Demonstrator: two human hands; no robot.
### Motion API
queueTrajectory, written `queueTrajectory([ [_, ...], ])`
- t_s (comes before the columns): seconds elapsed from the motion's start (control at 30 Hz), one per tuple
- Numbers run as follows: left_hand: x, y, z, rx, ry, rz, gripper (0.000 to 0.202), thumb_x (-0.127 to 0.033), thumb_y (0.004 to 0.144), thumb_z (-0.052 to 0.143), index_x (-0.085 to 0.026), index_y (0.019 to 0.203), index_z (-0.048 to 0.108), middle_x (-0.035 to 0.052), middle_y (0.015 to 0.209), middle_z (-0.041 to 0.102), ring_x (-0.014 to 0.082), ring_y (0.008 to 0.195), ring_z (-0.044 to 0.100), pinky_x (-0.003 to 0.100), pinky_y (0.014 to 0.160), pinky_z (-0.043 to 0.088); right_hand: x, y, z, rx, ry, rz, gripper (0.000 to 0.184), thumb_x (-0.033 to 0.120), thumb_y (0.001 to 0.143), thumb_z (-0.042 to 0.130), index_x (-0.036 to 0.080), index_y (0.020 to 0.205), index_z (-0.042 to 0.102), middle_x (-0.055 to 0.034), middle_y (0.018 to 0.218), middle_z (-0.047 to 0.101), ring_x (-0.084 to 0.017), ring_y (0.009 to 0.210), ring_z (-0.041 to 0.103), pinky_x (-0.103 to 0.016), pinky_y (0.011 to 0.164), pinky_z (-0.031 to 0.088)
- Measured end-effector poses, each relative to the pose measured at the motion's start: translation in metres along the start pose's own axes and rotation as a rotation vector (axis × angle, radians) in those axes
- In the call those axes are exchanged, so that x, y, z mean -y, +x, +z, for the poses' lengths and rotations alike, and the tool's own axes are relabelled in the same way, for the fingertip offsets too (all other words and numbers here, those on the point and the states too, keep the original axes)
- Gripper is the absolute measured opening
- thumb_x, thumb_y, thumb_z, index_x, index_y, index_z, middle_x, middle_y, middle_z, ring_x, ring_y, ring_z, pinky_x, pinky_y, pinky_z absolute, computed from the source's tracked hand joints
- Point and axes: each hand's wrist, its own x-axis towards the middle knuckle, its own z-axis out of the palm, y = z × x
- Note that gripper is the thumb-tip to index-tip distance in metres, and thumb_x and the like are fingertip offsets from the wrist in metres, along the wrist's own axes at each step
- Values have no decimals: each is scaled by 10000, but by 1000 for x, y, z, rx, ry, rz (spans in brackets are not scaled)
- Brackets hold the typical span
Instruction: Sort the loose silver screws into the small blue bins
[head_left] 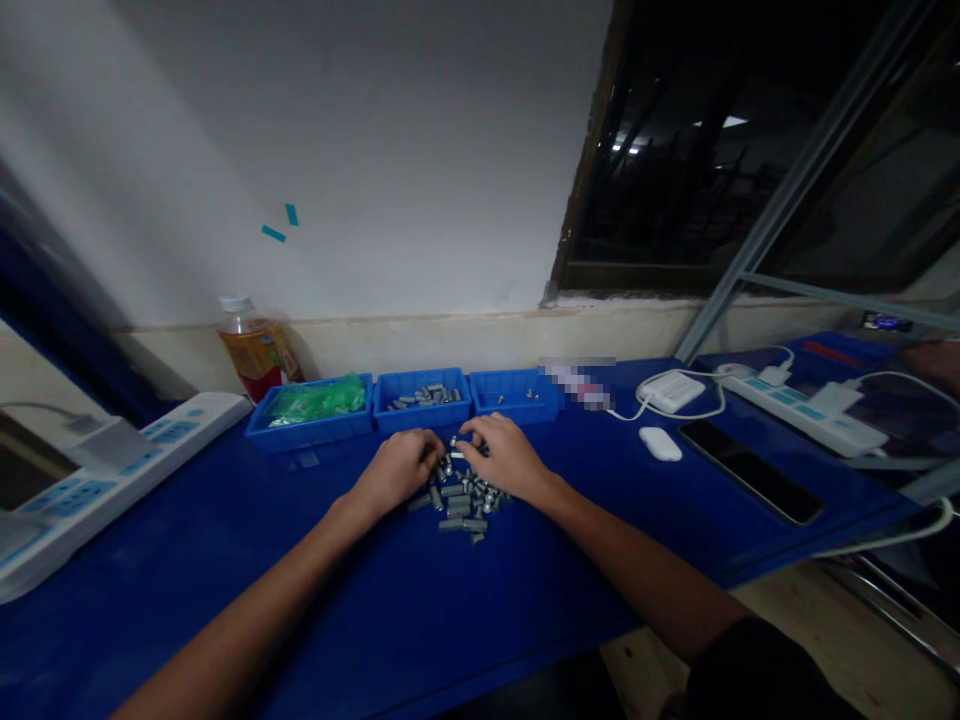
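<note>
Worktop (pixel 337 620): blue; 3 bins (pixel 397 420) at back.
L hand (pixel 405 465): your fingers curl at pile's L edge; can't tell if pinching.
R hand (pixel 501 455): half-curled, your fingertips at small pc. (pixel 453 441); pinch unclear.
Metal parts (pixel 454 491): loose pile, betw. hands & twd. you.

A workshop, likely a small assembly station: a blue workbench (pixel 150 580) carries a heap of small metal parts (pixel 454 505) and a row of blue plastic bins (pixel 424 413), two holding similar pieces. White power strips (pixel 176 425) lie at both sides, before a plain wall (pixel 420 150).
</note>
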Motion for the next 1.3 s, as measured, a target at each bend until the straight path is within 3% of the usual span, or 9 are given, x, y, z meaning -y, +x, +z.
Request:
queueTrajectory([
  [0.13, 3, -1, -3, 68, 16, -52, 215, -284, 813, 488, -224, 907, 672, 28, 865, 711, 186, 775, 642, 239, 630, 403, 4, -3, 4, 51, -11, -41, 106, 257, 829, 603, 178, 899, 614, -16, 762, 622, -164, 774, 518, -285, 722, 353],
  [0.27, 1, -1, -7, 134, 17, -127, 214, -220, 777, 480, -218, 829, 687, 22, 806, 715, 172, 738, 646, 225, 595, 387, 8, -4, 5, 102, -13, -88, 115, 253, 832, 601, 173, 914, 614, -24, 780, 624, -169, 781, 513, -293, 736, 354],
  [0.4, -2, -5, -7, -26, -22, -145, 206, -241, 781, 472, -206, 835, 667, 30, 821, 715, 182, 766, 649, 231, 624, 407, 10, -4, 5, 70, -14, -106, 137, 266, 829, 610, 175, 930, 605, -34, 812, 623, -176, 797, 515, -297, 741, 367],
  [0.53, -10, -13, -8, -177, -209, -155, 221, -309, 801, 454, -177, 823, 630, 38, 775, 703, 187, 704, 643, 248, 604, 430, 14, -5, 3, -1, -23, -136, 143, 246, 821, 614, 176, 942, 589, -42, 856, 621, -182, 823, 517, -299, 760, 384],
  [0.73, -17, -15, -2, -250, -502, -148, 301, -415, 796, 480, -144, 791, 610, 46, 760, 674, 180, 698, 622, 257, 632, 458, 20, -6, 2, -78, -46, -168, 53, 200, 863, 527, 178, 853, 575, -45, 817, 616, -179, 802, 514, -291, 742, 392],
  [0.9, -16, -14, 3, -253, -546, -102, 312, -424, 812, 481, -138, 810, 607, 45, 758, 664, 174, 699, 609, 260, 648, 465, 23, -6, -1, -109, -185, -152, 88, 220, 852, 506, 180, 841, 585, -50, 817, 617, -190, 815, 517, -311, 741, 374],
  [1.03, -13, -14, 5, -220, -380, -39, 287, -365, 858, 435, -162, 881, 637, 45, 846, 689, 181, 769, 625, 274, 707, 463, 5, 2, -11, -180, -245, -74, 102, 214, 845, 503, 179, 844, 599, -46, 820, 631, -196, 835, 524, -313, 753, 369],
  [1.2, -8, -13, 10, -150, -166, 31, 263, -272, 839, 452, -170, 951, 667, 70, 943, 699, 202, 860, 634, 290, 781, 467, -42, 10, -31, -290, -326, 177, 167, 222, 866, 490, 156, 933, 627, -86, 885, 646, -230, 885, 520, -337, 783, 372],
  [1.3, -9, -10, 10, -116, -83, 29, 280, -281, 835, 463, -180, 988, 674, 74, 944, 700, 210, 849, 635, 292, 765, 471, -54, 9, -33, -288, -320, 208, 203, 238, 865, 503, 138, 992, 625, -102, 924, 645, -236, 905, 517, -349, 815, 377],
])
